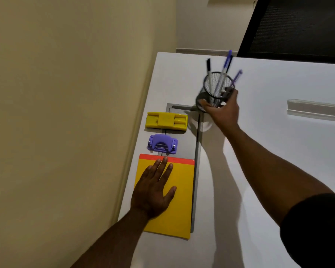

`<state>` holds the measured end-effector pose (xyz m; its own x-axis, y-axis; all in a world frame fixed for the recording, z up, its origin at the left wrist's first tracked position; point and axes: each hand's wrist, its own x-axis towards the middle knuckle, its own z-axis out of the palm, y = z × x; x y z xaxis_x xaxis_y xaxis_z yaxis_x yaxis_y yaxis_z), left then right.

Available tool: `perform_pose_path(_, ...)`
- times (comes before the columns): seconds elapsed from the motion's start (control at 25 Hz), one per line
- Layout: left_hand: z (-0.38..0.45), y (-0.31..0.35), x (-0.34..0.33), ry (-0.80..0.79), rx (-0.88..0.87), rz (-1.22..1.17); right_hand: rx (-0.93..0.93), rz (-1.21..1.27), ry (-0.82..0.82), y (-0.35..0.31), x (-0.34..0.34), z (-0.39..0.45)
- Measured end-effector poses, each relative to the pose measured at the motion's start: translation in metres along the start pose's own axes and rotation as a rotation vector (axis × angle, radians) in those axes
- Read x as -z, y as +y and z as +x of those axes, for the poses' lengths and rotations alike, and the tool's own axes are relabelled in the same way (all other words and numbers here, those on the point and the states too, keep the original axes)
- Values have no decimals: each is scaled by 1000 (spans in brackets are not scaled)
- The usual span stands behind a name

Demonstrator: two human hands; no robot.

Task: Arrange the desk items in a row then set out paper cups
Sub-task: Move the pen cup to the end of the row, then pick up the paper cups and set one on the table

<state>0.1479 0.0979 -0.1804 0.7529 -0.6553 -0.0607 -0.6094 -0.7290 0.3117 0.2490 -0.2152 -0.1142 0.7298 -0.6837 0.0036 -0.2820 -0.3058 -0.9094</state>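
Two bare hands are working over a white bench (269,151) that is standing against a cream wall (56,93). Nearest the camera, the left hand (153,192) is lying flat and fully open, fingers spread, palm down on one yellow rectangular notepad with an orange-red strip along its far edge (180,200); it is pressing on the pad rather than gripping it. No writing on the pad can be read. The pad is lying partly over a grey rectangular panel set into the bench top (196,171). Just beyond the pad, one small purple plastic hole punch (162,144) is sitting near the pad's far edge, and beyond that one yellow plastic stapler-shaped block (166,121) is lying crosswise, so the three are forming a line along the bench's left edge. No brand or label is legible on either. Farther out and to the right, the right hand (222,111) is curling closed around the lower side of one black wire-mesh pen cup (215,91), which is tilting and looks blurred; whether its base is touching the bench cannot be told. About four pens (223,74) are standing in it, one with a black cap and the others blue or purple. Well to the right, one clear strip (315,110) is lying on the bench.
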Motion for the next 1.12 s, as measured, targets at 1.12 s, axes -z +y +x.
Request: perform_pose_path(1.12,5,2,22,-223,16,-11,87,-215,-120,-9,11,-159)
